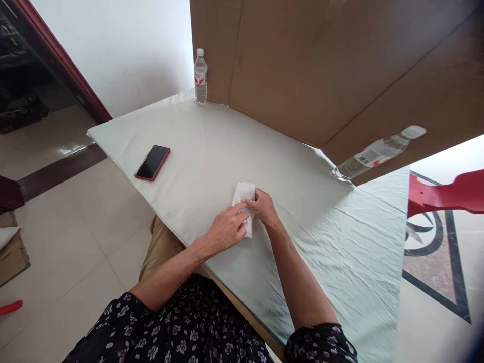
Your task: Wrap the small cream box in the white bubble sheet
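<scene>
Black floral clothing comes nearest in the head view. Right of the phone, on the worktop, is white tissue — right hand pinching its edge, left hand fingering it, grip unclear.

Black top, small pale flowers scattered all over; loose, short sleeves in same print; forearms bare; tan trousers, creased.
</scene>
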### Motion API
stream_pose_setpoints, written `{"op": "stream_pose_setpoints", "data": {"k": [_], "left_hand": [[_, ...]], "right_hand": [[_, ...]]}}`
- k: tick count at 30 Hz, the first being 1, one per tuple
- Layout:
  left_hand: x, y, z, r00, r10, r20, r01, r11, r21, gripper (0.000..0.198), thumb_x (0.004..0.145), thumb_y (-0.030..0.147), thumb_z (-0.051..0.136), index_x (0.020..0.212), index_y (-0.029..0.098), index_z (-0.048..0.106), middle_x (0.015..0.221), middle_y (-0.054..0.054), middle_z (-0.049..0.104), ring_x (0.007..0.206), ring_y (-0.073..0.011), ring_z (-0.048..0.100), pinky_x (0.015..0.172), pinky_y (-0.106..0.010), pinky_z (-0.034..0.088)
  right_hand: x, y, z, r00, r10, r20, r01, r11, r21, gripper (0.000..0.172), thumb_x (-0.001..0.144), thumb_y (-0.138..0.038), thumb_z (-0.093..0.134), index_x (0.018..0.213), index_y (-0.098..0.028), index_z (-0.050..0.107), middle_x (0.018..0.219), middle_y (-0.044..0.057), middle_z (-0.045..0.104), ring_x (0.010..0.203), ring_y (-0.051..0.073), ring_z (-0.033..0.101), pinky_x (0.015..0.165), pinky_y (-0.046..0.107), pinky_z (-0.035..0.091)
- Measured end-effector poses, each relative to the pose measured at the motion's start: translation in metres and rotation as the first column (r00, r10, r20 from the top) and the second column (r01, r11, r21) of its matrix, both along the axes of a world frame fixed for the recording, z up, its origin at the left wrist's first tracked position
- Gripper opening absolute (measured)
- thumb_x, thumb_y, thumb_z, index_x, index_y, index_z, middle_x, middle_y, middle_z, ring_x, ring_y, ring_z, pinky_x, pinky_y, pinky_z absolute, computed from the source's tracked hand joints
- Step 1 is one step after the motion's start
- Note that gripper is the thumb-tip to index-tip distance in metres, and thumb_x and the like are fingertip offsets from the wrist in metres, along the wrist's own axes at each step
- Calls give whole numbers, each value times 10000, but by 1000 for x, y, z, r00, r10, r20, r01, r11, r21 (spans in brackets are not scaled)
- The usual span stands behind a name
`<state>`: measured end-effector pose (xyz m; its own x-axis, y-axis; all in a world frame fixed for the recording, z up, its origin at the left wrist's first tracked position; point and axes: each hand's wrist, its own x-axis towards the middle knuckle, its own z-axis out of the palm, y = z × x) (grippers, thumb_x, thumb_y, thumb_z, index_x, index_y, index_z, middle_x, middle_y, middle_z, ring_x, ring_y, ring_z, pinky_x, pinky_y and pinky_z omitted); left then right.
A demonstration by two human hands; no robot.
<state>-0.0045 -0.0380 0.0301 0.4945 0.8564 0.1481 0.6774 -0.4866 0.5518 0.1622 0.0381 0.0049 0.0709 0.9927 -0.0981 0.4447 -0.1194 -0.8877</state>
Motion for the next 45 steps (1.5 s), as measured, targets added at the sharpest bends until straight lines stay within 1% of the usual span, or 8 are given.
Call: {"op": "stream_pose_setpoints", "data": {"k": [4,11,18,21,25,34,39,45], "left_hand": [[0,3,0,999,13,35,-11,998,-69,383,816,74,504,1163,159,642,1179,-97,692,1132,-266,623,991,-406,531],[-1,1,-7,984,81,156,-64,992,-111,343,802,89,527,1118,187,619,1153,-86,642,1078,-222,621,968,-361,524],[-1,-7,-12,920,327,217,-318,945,-74,489,778,174,655,1243,158,503,1215,-130,545,1188,-264,551,1017,-427,499],[-5,-5,-14,946,252,204,-253,967,-20,603,755,180,712,1321,177,502,1372,-157,496,1282,-294,501,1096,-459,434],[-11,0,-16,973,135,189,-131,991,-36,420,777,244,749,1174,192,623,1473,-161,461,1335,-313,486,1111,-470,415],[-17,6,-20,960,141,241,-128,989,-69,253,750,89,670,991,164,646,1354,-151,594,1307,-262,545,1093,-444,463],[-39,5,-25,958,-70,277,71,997,8,394,734,79,646,1117,171,648,1392,-153,589,1340,-255,533,1154,-463,424],[-40,7,-32,943,-112,313,107,994,33,481,767,101,627,1239,196,605,1414,-149,580,1327,-249,545,1110,-464,470]], "right_hand": [[-5,-9,1,989,36,-143,-34,999,15,249,643,-433,641,658,-208,535,624,-47,475,621,125,407,576,260,350],[-10,-38,18,939,83,-334,-66,996,63,271,702,-446,670,797,-197,619,719,-8,613,686,157,531,671,289,457],[-6,-77,26,970,206,-126,-176,961,215,162,803,-309,578,843,-214,703,830,13,711,793,192,633,774,309,502],[-3,-92,15,969,242,-55,-214,927,310,174,828,-279,595,922,-246,738,1075,45,759,1059,244,678,977,386,498],[1,-103,2,954,280,104,-297,853,429,245,924,-257,547,1064,-286,746,1213,55,736,1255,244,616,1107,445,436],[4,-112,-9,902,190,388,-369,807,461,339,947,-299,556,1263,-293,679,1327,92,641,1253,269,584,1068,475,469],[9,-120,-20,831,211,515,-490,716,497,528,876,-248,637,1398,-244,561,1428,137,591,1377,318,497,1091,524,453],[7,-104,-21,902,185,389,-375,781,500,419,891,-183,527,1278,-274,659,1354,107,650,1293,272,573,1093,511,459]]}}
